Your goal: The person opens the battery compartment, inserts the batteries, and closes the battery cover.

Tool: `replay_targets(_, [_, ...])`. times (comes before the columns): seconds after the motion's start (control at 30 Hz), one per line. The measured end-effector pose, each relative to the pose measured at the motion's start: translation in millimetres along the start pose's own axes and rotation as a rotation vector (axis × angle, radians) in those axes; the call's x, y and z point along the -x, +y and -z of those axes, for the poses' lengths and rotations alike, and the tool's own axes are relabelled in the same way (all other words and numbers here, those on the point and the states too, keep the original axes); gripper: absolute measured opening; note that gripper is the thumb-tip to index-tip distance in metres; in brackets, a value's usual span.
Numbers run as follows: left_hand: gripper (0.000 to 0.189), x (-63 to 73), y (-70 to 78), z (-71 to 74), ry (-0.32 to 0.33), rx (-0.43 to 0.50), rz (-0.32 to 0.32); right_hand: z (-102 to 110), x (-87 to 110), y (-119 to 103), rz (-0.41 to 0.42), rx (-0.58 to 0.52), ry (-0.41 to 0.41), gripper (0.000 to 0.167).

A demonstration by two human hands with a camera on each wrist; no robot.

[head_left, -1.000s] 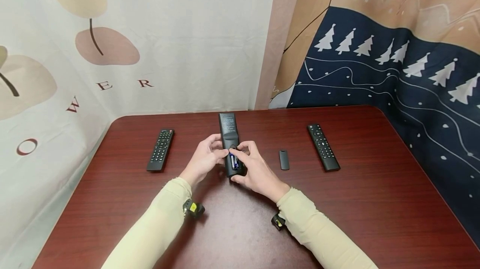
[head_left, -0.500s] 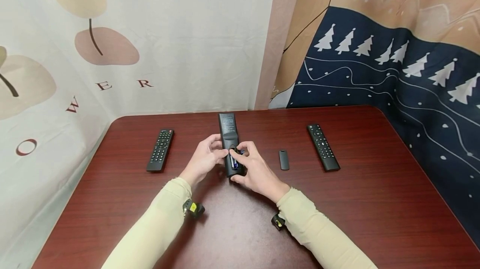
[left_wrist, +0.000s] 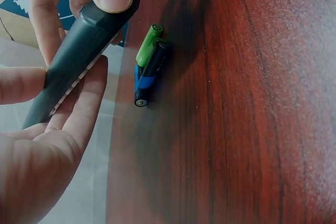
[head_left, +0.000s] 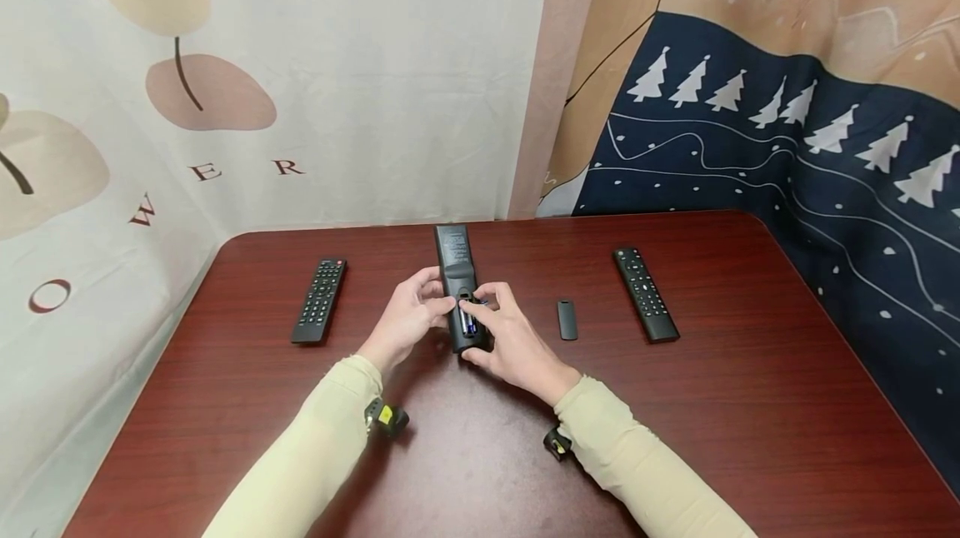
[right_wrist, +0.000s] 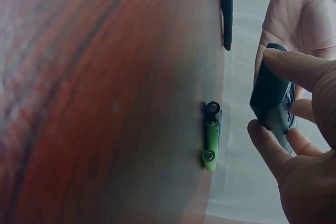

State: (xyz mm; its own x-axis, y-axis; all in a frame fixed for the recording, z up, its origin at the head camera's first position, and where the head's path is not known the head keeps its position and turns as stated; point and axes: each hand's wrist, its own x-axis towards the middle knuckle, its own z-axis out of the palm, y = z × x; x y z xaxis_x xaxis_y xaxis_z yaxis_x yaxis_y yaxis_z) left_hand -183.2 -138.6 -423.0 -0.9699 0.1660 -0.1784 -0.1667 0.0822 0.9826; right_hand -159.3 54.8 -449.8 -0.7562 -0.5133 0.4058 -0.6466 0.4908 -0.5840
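Note:
A black remote control point(head_left: 455, 251) is held back side up, its battery compartment open with blue-and-silver batteries point(head_left: 468, 324) inside. My left hand point(head_left: 405, 305) grips its left side, thumb at the compartment's edge and fingers underneath. At the lower end, my right hand point(head_left: 517, 338) grips it from the right, with the thumb on the end and a fingertip right at the compartment. Low on the table beneath, a green battery point(left_wrist: 150, 43) lies against a black-and-blue battery point(left_wrist: 152, 66); in the head view they are hidden by the hands. The compartment's inside is partly covered by my fingers.
A small black battery cover point(head_left: 567, 320) lies right of the hands. One remote point(head_left: 320, 302) rests at the left, buttons up, and another remote point(head_left: 647, 295) at the right. Behind the reddish-brown table point(head_left: 300, 455) hang a white curtain point(head_left: 405, 80) and a dark blue cloth point(head_left: 750, 155).
Both hands and the remote stay nearly in place. The right fingers shift slightly at the compartment, and a bit of blue shows beside them that was hidden one second ago.

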Motion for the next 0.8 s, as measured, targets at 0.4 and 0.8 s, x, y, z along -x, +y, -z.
replay_targets(0.4, [0.052, -0.4, -2.1, -0.1, 0.0, 0.0, 0.002, 8, 0.6, 5, -0.037, -0.025, -0.024, 0.058])
replay_targets(0.8, [0.05, -2.5, -5.0, -1.3, 0.001, 0.003, 0.0, 20, 2.9, 12, -0.088, 0.019, -0.046, 0.054])
